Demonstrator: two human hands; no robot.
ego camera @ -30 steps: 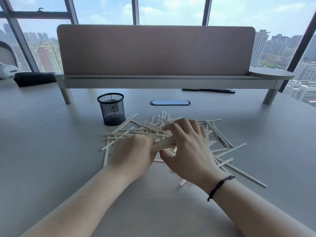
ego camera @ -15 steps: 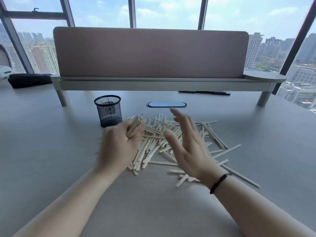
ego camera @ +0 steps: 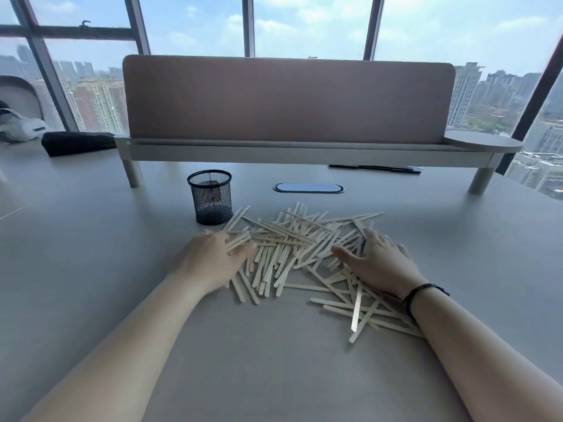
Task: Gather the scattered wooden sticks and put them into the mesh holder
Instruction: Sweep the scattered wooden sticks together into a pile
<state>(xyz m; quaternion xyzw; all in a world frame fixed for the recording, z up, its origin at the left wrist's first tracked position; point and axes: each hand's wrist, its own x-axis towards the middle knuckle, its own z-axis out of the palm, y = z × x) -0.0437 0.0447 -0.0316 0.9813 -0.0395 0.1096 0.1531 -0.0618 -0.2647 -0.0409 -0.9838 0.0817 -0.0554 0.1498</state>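
Observation:
Several pale wooden sticks [ego camera: 292, 251] lie in a loose heap on the grey table, spreading toward the right front. A black mesh holder [ego camera: 210, 197] stands upright just behind the heap's left end; I cannot see any sticks in it. My left hand [ego camera: 210, 260] rests flat on the heap's left edge, fingers spread over a few sticks. My right hand [ego camera: 377, 260] lies on the heap's right side, fingers apart, a black cord around its wrist. Neither hand grips a stick.
A pink divider panel on a grey raised shelf [ego camera: 304, 150] crosses the back of the table. An oval cable port [ego camera: 307, 188] sits behind the sticks. A black bag [ego camera: 76, 143] lies far left, dark pens [ego camera: 374, 169] under the shelf at right.
The bundle held between both hands a second ago is back on the table. Both hands have moved apart and now rest flat on opposite sides of the heap.

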